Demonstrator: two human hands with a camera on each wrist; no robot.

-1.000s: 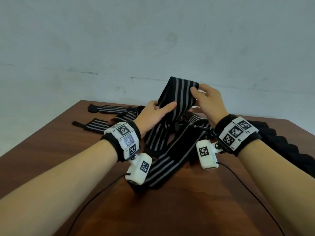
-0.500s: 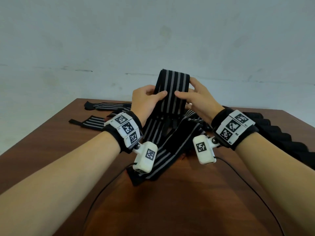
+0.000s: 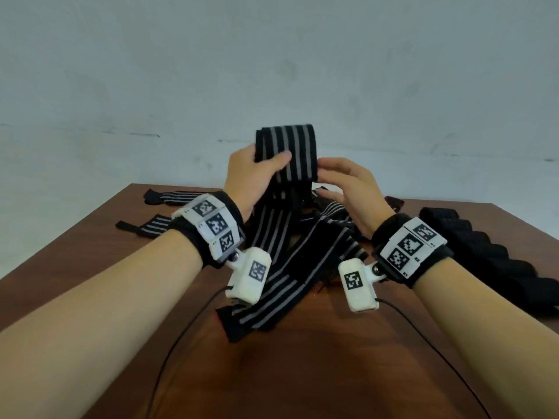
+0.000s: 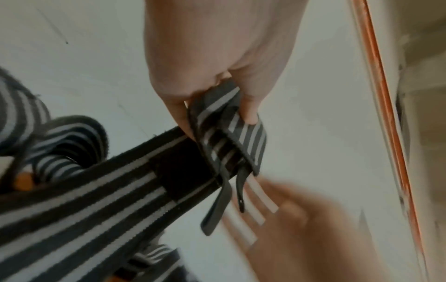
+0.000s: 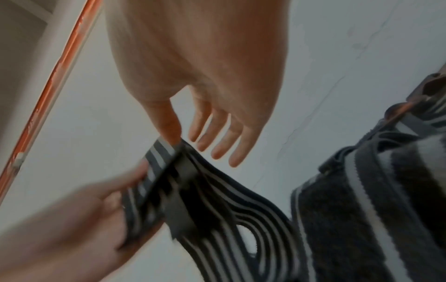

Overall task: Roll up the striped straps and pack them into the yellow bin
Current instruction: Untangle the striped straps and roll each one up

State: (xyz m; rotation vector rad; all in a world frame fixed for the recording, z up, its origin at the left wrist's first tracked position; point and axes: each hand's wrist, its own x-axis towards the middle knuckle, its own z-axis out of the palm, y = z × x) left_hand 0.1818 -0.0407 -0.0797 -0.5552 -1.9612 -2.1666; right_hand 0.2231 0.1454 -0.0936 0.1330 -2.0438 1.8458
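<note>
Striped strap (image 3: 286, 155) is being held up above the middle of the desk (image 3: 302, 373), its top end folded over and its lower length trailing down onto a heap of other straps (image 3: 302, 261). It is being pinched by the left hand (image 3: 246, 179), with the thumb pressed across the front of the fold and the fingers curled behind it; in the left wrist view the folded end (image 4: 224, 133) is being clamped between thumb and fingers. The right hand (image 3: 348, 189) is being kept just beside the fold with its fingers straight and spread, and in the right wrist view only its thumb is being brought against the strap's edge. Two more straps (image 3: 169, 196) are being left flat near the far left corner of the desk, and a row of black rolls (image 3: 490, 261) is being kept along the right edge
</note>
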